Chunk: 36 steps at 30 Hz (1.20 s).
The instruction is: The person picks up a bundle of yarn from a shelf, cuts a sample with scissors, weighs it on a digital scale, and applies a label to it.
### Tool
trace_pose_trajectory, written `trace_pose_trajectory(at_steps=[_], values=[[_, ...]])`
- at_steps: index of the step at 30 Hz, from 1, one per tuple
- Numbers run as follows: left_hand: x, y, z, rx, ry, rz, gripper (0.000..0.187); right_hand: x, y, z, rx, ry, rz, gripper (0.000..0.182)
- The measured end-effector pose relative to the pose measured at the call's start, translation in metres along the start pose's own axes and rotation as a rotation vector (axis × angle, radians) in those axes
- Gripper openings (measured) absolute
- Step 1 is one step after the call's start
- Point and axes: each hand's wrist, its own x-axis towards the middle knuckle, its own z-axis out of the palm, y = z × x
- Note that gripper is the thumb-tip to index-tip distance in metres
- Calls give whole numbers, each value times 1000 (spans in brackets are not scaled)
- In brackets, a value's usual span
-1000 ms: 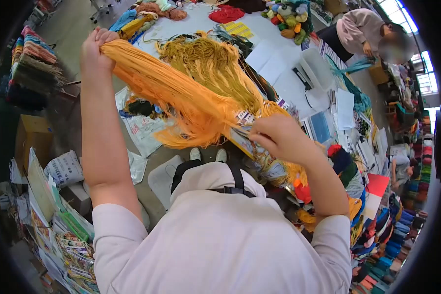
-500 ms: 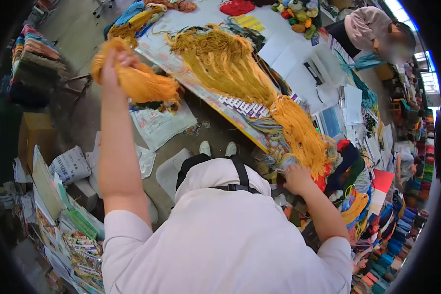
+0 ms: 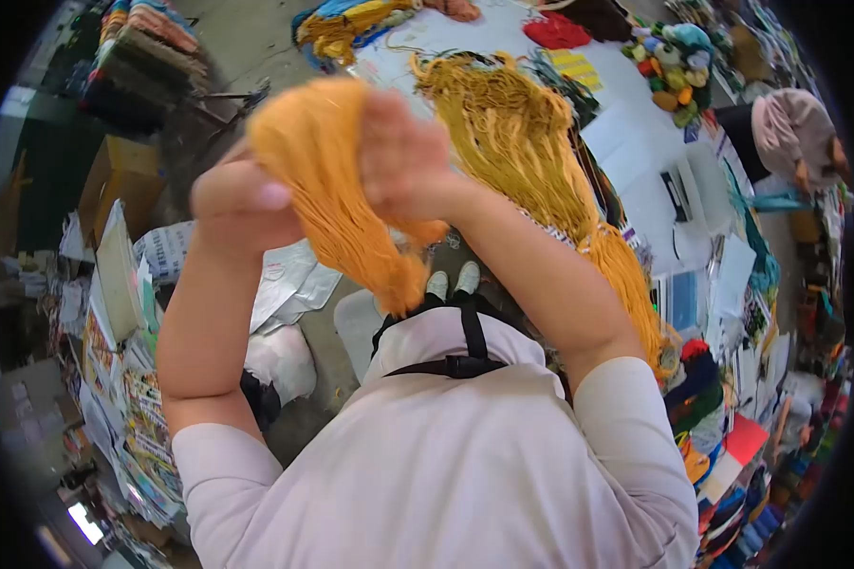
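A hank of orange yarn (image 3: 327, 185) is held up in front of my body, its loose ends hanging down toward my waist. My left hand (image 3: 242, 199) is closed round its left side, with the thumb showing at the front. On the other side my right hand (image 3: 403, 156) is raised against the yarn. Motion smears its fingers, so their grip cannot be made out. To the right, a pile of olive and tan yarn (image 3: 503, 142) lies on the table, with more orange yarn (image 3: 626, 284) hanging at the table's near edge.
The white table (image 3: 626, 156) also carries red yarn (image 3: 555, 30) and several colourful balls of yarn (image 3: 674, 71). A person in a pink top (image 3: 792, 128) bends at the far right. Plastic bags (image 3: 289, 284) lie on the floor; a cardboard box (image 3: 123, 180) stands left.
My right hand has left the table edge and come up to the orange hank. My left hand has brought the hank inward to the right. The view has turned left.
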Motion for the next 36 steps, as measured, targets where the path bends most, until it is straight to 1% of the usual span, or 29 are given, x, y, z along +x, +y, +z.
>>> trace_pose_trajectory(at_steps=[1, 2, 3, 5, 6, 8, 9, 11, 12, 13, 14, 15, 17, 18, 19, 20, 22, 24, 25, 27, 28, 29, 30, 31, 32, 33, 34, 35, 36], values=[[-1, 3, 8, 128, 97, 209, 83, -1, -3, 1, -597, 9, -161, 41], [-1, 4, 12, 255, 192, 418, 85, -6, -14, 6, -338, 56, -75, 23], [-4, 9, 9, 521, 258, 513, 82, -10, -22, 0, -310, 38, 4, 24], [-14, 16, 4, 942, 497, 561, 75, -15, -40, -12, -338, -32, 98, 26], [-20, 18, -1, 1402, 340, 652, 68, -19, -56, -10, -357, -63, 102, 26], [-21, 30, 13, 2015, 505, 294, 66, -26, -92, -2, -476, -126, 146, 27], [-15, 27, 11, 2179, 492, 341, 61, -26, -102, 2, -477, -148, 152, 27], [-11, 30, 3, 2372, 451, 26, 64, -21, -112, 5, -559, -138, 178, 25], [-4, 32, 2, 2376, 474, 11, 64, -16, -112, 1, -647, -165, 193, 23], [7, 36, 3, 1876, 672, -473, 64, -11, -110, -3, -648, -188, 193, 23], [17, 40, -2, 1302, 802, -855, 64, -5, -105, -8, -723, -203, 119, 22], [24, 42, -16, 1327, 710, -1276, 69, -1, -102, -12, -795, -214, 48, 22], [-35, 20, -80, 1663, 26, -408, 73, 5, -99, -14, -852, -253, 12, 22], [-29, 16, -88, 1456, -172, -419, 68, 9, -98, -17, -893, -294, -87, 22], [-27, 12, -89, 1203, -210, -464, 64, 14, -98, -20, -932, -334, -190, 22], [-27, 8, -90, 947, -249, -500, 60, 20, -106, -23, -905, -358, -73, 21], [-28, 4, -105, 940, -278, -516, 64, 35, -106, -34, -863, -357, -106, 21], [-30, 10, -114, 714, -208, -533, 73, 53, -108, -39, -778, -348, -84, 21], [-32, 11, -120, 701, -287, -442, 78, 62, -111, -40, -744, -343, -30, 21], [-22, 15, -119, 888, -323, -84, 81, 83, -111, -41, -806, -324, -121, 24], [-22, 11, -119, 555, -255, -82, 77, 95, -112, -40, -771, -320, -133, 25], [-23, 18, -131, 553, -264, -84, 77, 106, -112, -41, -715, -308, -131, 26], [-26, 25, -142, 412, -276, -208, 65, 119, -109, -44, -714, -300, -127, 26], [-28, 29, -155, 265, -286, -331, 53, 130, -102, -49, -688, -195, -89, 26], [-38, 35, -175, 193, -85, -303, 37, 138, -91, -55, -655, -87, -44, 27], [-39, 34, -185, 414, 264, -242, 34, 149, -78, -63, -620, -11, 81, 37], [-40, 35, -197, 642, 618, -171, 32, 159, -57, -67, -596, 52, 82, 49], [-43, 22, -222, 586, 711, -127, 31, 168, -30, -66, -570, 119, 81, 62], [-45, -2, -249, 430, 808, -94, 33, 176, -2, -60, -895, 156, -149, 93]])
